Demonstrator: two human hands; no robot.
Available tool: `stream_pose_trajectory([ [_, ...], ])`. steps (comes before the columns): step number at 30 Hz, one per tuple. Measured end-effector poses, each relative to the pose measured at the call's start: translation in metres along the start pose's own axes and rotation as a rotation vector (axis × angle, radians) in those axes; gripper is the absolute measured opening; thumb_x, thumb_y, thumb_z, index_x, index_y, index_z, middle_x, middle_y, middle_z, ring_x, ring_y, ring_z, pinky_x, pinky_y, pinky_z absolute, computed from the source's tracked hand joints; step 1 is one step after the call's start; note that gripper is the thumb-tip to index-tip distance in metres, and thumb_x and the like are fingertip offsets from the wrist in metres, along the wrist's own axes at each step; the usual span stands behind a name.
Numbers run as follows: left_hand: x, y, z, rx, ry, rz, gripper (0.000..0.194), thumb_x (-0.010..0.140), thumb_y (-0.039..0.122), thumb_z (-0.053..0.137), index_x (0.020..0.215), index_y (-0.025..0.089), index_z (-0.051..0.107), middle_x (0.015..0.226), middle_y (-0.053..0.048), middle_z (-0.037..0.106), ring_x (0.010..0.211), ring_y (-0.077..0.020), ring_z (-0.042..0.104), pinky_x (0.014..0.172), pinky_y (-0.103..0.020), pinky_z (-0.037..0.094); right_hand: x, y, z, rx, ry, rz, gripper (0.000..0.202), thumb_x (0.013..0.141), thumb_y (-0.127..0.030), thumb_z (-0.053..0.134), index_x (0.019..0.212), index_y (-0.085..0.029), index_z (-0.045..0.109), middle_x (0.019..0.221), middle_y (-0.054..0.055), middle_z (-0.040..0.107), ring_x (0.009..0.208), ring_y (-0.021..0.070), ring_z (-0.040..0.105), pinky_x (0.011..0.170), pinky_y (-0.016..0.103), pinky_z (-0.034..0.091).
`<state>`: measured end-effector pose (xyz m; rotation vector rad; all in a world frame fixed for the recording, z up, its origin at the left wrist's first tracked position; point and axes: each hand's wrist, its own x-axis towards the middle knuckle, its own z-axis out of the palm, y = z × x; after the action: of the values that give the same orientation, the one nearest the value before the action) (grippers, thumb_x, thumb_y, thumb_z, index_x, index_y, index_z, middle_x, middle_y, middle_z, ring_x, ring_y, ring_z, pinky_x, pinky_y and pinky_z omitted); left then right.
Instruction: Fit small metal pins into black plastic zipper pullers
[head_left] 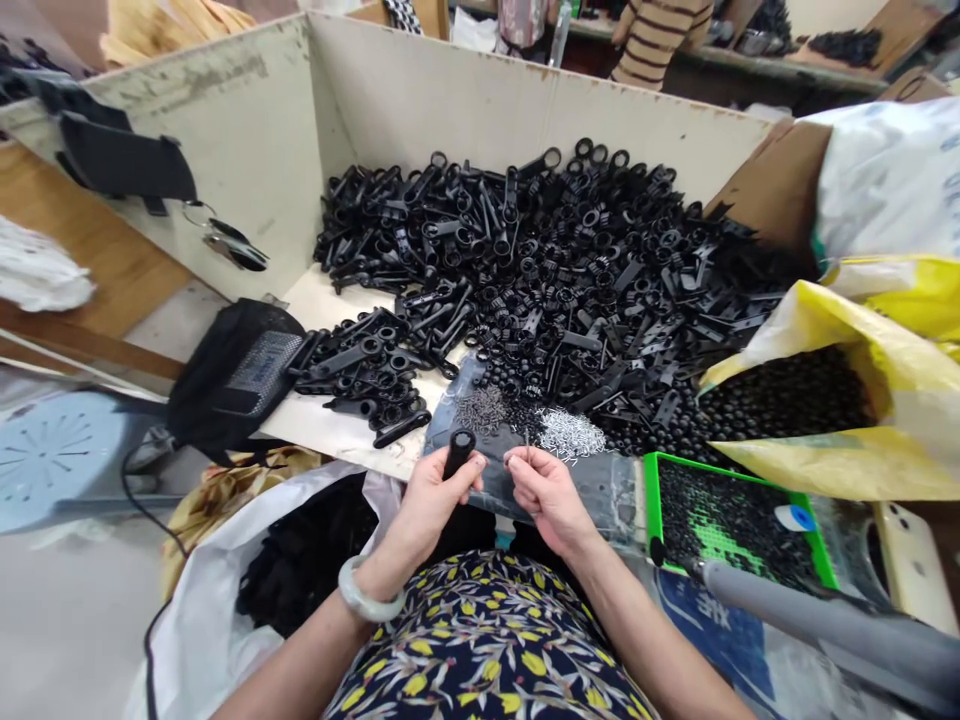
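Observation:
My left hand point(429, 502) is closed around a black plastic part with a round end point(461, 445), held upright above the front of the work surface. Just to its right, my right hand point(551, 495) pinches something dark and small between thumb and fingertip, too tiny to name; a thin strand or pin seems to stick up there. The hands are apart by a small gap. Behind them lie a heap of small grey-brown pins point(481, 410) and a heap of shiny silver pins point(570, 435), both on a dark mat point(592, 490).
A large pile of black plastic parts point(525, 250) fills the pale-walled bin point(480, 80). At right are a yellow sack point(885, 350) of black beads, a green tray point(652, 500) and a grey bar point(810, 610). A white sack point(202, 600) stands at left. Keys point(232, 248) hang left.

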<state>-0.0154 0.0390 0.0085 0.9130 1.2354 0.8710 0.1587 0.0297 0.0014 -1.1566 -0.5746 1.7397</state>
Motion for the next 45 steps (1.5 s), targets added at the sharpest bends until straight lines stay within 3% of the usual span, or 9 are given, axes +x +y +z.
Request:
stream_pose_trajectory([
  [5,-0.004,-0.001,0.018,-0.185,0.017,-0.074,0.031,0.084,0.042,0.076,0.082,0.014,0.063,0.07,0.0,0.066,0.052,-0.0063,0.044,0.054,-0.021,0.032,0.0,0.006,0.0,-0.209,0.008,-0.113,0.034,0.081,-0.049,0.082,0.088,-0.017,0.074,0.063,-0.005,0.05,0.049,0.0044,0.027,0.045,0.021,0.019],
  [12,-0.009,-0.007,0.013,-0.192,0.0,-0.064,0.031,0.086,0.042,0.075,0.082,0.014,0.063,0.069,0.0,0.067,0.051,-0.0062,0.046,0.053,-0.021,0.033,0.002,0.006,-0.007,-0.538,-0.041,-0.289,0.028,0.092,-0.047,0.071,0.091,-0.019,0.075,0.08,0.001,0.065,0.065,0.0115,0.048,0.057,0.024,0.037],
  [20,-0.01,-0.013,0.009,-0.174,-0.008,-0.062,0.03,0.087,0.042,0.074,0.08,0.014,0.063,0.068,0.0,0.066,0.052,-0.0066,0.048,0.054,-0.021,0.034,0.002,-0.002,-0.005,-0.743,-0.075,-0.402,0.022,0.095,-0.04,0.067,0.089,-0.021,0.076,0.084,0.002,0.067,0.07,0.0139,0.054,0.063,0.027,0.041],
  [24,-0.011,-0.013,0.01,-0.204,-0.014,-0.083,0.029,0.086,0.041,0.076,0.083,0.014,0.065,0.067,0.0,0.067,0.051,-0.0065,0.048,0.053,-0.021,0.034,0.002,-0.004,-0.007,-0.771,-0.096,-0.418,0.019,0.094,-0.038,0.069,0.09,-0.022,0.078,0.084,0.002,0.068,0.071,0.014,0.055,0.064,0.027,0.04],
  [28,-0.012,-0.01,0.011,-0.318,-0.077,-0.158,0.031,0.081,0.04,0.081,0.081,0.013,0.067,0.068,-0.002,0.067,0.051,-0.0059,0.048,0.051,-0.02,0.033,0.004,0.002,-0.009,-0.608,-0.104,-0.293,0.021,0.091,-0.043,0.073,0.092,-0.022,0.076,0.084,0.001,0.069,0.072,0.0143,0.057,0.067,0.027,0.044],
  [32,-0.011,-0.008,0.013,-0.437,-0.092,-0.23,0.031,0.075,0.035,0.087,0.082,0.012,0.068,0.066,0.001,0.063,0.052,-0.0044,0.046,0.049,-0.017,0.031,0.003,0.01,-0.01,-0.465,-0.028,-0.205,0.026,0.086,-0.046,0.078,0.092,-0.021,0.074,0.082,0.0,0.069,0.067,0.0132,0.057,0.064,0.027,0.045],
  [35,-0.01,-0.007,0.016,-0.52,-0.065,-0.274,0.029,0.073,0.032,0.088,0.08,0.013,0.067,0.065,0.002,0.06,0.052,-0.0035,0.044,0.05,-0.016,0.031,0.0,0.008,-0.01,-0.576,-0.009,-0.285,0.023,0.089,-0.043,0.075,0.087,-0.021,0.076,0.079,0.001,0.068,0.067,0.0133,0.056,0.063,0.027,0.044],
  [39,-0.011,-0.007,0.02,-0.628,-0.025,-0.365,0.031,0.071,0.03,0.089,0.077,0.015,0.063,0.064,0.004,0.057,0.049,-0.0029,0.042,0.049,-0.016,0.032,-0.004,0.003,-0.01,-0.728,-0.024,-0.435,0.017,0.093,-0.037,0.071,0.096,-0.023,0.08,0.088,0.003,0.071,0.074,0.0151,0.059,0.065,0.028,0.045],
  [45,-0.012,-0.008,0.022,-0.66,-0.052,-0.413,0.032,0.071,0.031,0.089,0.078,0.014,0.063,0.064,0.004,0.058,0.049,-0.0026,0.042,0.048,-0.017,0.028,-0.007,0.003,-0.01,-0.832,0.006,-0.496,0.014,0.093,-0.035,0.071,0.094,-0.022,0.078,0.086,0.003,0.068,0.061,0.0129,0.05,0.055,0.027,0.04],
])
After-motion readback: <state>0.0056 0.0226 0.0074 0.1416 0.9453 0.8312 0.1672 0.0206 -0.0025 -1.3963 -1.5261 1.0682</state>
